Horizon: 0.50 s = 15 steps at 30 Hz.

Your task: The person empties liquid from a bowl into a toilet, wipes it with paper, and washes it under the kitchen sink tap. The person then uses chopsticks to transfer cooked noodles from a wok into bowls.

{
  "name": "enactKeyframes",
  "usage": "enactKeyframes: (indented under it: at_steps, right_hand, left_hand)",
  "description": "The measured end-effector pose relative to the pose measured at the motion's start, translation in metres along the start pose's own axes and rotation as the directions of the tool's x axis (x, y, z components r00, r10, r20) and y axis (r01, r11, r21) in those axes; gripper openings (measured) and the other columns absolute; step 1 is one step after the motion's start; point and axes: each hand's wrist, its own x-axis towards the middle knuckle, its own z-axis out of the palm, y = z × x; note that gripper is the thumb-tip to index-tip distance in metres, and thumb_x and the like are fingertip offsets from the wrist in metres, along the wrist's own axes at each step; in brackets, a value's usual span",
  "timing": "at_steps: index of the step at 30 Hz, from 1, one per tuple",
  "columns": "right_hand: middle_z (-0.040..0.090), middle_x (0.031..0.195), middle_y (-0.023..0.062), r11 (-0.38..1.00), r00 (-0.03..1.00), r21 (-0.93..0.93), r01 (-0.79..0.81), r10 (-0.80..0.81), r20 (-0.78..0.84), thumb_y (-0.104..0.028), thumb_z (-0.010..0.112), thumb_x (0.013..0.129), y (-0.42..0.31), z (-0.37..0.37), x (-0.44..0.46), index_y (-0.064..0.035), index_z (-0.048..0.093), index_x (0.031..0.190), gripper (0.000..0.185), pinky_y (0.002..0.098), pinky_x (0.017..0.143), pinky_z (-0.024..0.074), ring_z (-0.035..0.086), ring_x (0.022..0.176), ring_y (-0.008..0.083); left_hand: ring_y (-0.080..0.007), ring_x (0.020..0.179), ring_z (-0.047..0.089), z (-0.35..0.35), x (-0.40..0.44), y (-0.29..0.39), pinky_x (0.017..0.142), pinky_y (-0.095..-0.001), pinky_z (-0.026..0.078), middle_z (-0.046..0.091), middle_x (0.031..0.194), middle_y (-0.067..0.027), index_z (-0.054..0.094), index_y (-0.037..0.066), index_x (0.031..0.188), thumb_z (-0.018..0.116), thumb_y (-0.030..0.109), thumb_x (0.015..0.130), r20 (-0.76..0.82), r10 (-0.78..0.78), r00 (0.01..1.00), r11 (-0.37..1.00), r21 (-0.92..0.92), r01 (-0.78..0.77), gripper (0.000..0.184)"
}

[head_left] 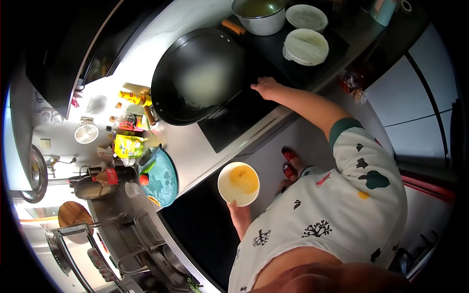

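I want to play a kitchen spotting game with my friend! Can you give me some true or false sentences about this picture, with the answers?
1. The left hand holds a round white bowl with yellow stuff inside. True.
2. The big black metal wok has a lid on. False: it is uncovered, and you can see inside.
3. The right hand is gripping the wok's rim. False: it is apart from the wok, over by the flat black stovetop.
4. The white pot with the dark rim is uncovered. True.
5. The person's shoes are blue. False: they are red.
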Motion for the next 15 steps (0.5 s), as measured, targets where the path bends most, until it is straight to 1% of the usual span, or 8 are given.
enactKeyframes:
  at_steps: [2, 5, 9, 10, 11, 12, 14, 15]
  right_hand:
    - [0.053, 0.123, 0.0144, 0.998, 0.995, 0.002, 0.066, -0.066, -0.068, -0.015, 0.043, 0.092, 0.003, 0.008, 0.000, -0.0191, 0.057, 0.119, 0.031, 0.0386, 0.087, 0.0462, 0.051, 0.112, 0.0318]
    - [0.051, 0.124, 0.0151, 0.998, 0.980, 0.037, 0.044, -0.036, -0.195, -0.020, 0.051, 0.088, 0.008, 0.018, 0.002, -0.0196, 0.053, 0.123, 0.035, 0.0398, 0.088, 0.0456, 0.051, 0.111, 0.0319]
    - [0.050, 0.119, 0.0138, 0.951, 0.962, 0.299, -0.079, 0.151, -0.227, -0.026, 0.066, 0.078, -0.006, -0.009, -0.095, -0.0169, 0.044, 0.130, 0.057, 0.0403, 0.079, 0.0486, 0.055, 0.102, 0.0299]
    - [0.052, 0.113, 0.0145, 0.915, 0.930, 0.404, -0.025, 0.170, -0.326, -0.023, 0.064, 0.079, -0.004, -0.001, -0.129, -0.0133, 0.043, 0.129, 0.055, 0.0411, 0.077, 0.0495, 0.057, 0.097, 0.0313]
    - [0.052, 0.113, 0.0159, 0.828, 0.923, 0.560, -0.037, 0.243, -0.299, -0.022, 0.063, 0.080, 0.000, 0.010, -0.164, -0.0116, 0.043, 0.128, 0.054, 0.0426, 0.077, 0.0492, 0.058, 0.095, 0.0344]
    - [0.053, 0.111, 0.0178, 0.813, 0.893, 0.581, -0.039, 0.290, -0.345, -0.022, 0.062, 0.081, 0.010, 0.022, -0.211, -0.0099, 0.043, 0.128, 0.052, 0.0434, 0.078, 0.0489, 0.057, 0.094, 0.0361]
    - [0.056, 0.105, 0.0188, 0.734, 0.906, 0.621, -0.277, 0.414, -0.086, -0.019, 0.061, 0.082, 0.038, 0.063, -0.313, -0.0072, 0.046, 0.125, 0.047, 0.0432, 0.079, 0.0488, 0.059, 0.093, 0.0338]
    - [0.055, 0.112, 0.0174, 0.696, 0.871, 0.544, -0.470, 0.464, 0.159, -0.016, 0.060, 0.082, 0.054, 0.078, -0.369, -0.0098, 0.047, 0.124, 0.043, 0.0409, 0.082, 0.0479, 0.058, 0.096, 0.0336]
  left_hand:
    - [-0.0261, 0.123, 0.043, 0.000, -0.002, -0.006, 0.105, -0.0392, 0.032, 0.045, 0.134, -0.0140, 0.034, -0.002, 0.134, 0.053, 0.020, 0.087, 0.040, -0.011, 0.999, 0.999, 0.034, 0.010, 0.055]
    - [-0.0244, 0.124, 0.042, 0.014, 0.003, -0.014, 0.104, -0.0392, 0.032, 0.043, 0.134, -0.0118, 0.033, 0.002, 0.135, 0.055, 0.018, 0.087, 0.132, -0.010, 0.991, 0.995, 0.104, -0.003, 0.055]
    - [-0.0221, 0.120, 0.043, 0.033, 0.003, -0.029, 0.102, -0.0376, 0.033, 0.043, 0.129, -0.0110, 0.033, 0.003, 0.130, 0.056, 0.011, 0.085, 0.200, -0.042, 0.979, 0.970, 0.243, -0.009, 0.051]
    - [-0.0222, 0.119, 0.044, 0.029, 0.007, -0.035, 0.101, -0.0376, 0.034, 0.044, 0.128, -0.0110, 0.033, 0.003, 0.128, 0.056, 0.011, 0.085, 0.227, -0.065, 0.972, 0.956, 0.294, -0.005, 0.050]
    - [-0.0222, 0.118, 0.044, 0.024, 0.012, -0.045, 0.100, -0.0376, 0.034, 0.044, 0.126, -0.0110, 0.034, 0.003, 0.126, 0.056, 0.012, 0.085, 0.259, -0.085, 0.962, 0.938, 0.347, -0.010, 0.048]
    - [-0.0225, 0.117, 0.043, 0.041, 0.001, -0.057, 0.097, -0.0376, 0.036, 0.045, 0.124, -0.0109, 0.035, 0.004, 0.122, 0.058, 0.012, 0.084, 0.295, -0.105, 0.950, 0.951, 0.308, 0.010, 0.046]
    - [-0.0222, 0.116, 0.043, 0.073, -0.019, -0.083, 0.097, -0.0375, 0.036, 0.044, 0.123, -0.0107, 0.035, 0.005, 0.121, 0.060, 0.011, 0.083, 0.288, -0.189, 0.939, 0.921, 0.383, 0.068, 0.046]
    - [-0.0220, 0.116, 0.043, 0.092, -0.028, -0.098, 0.097, -0.0374, 0.036, 0.044, 0.123, -0.0106, 0.036, 0.005, 0.121, 0.060, 0.011, 0.082, 0.292, -0.242, 0.925, 0.898, 0.428, 0.100, 0.046]
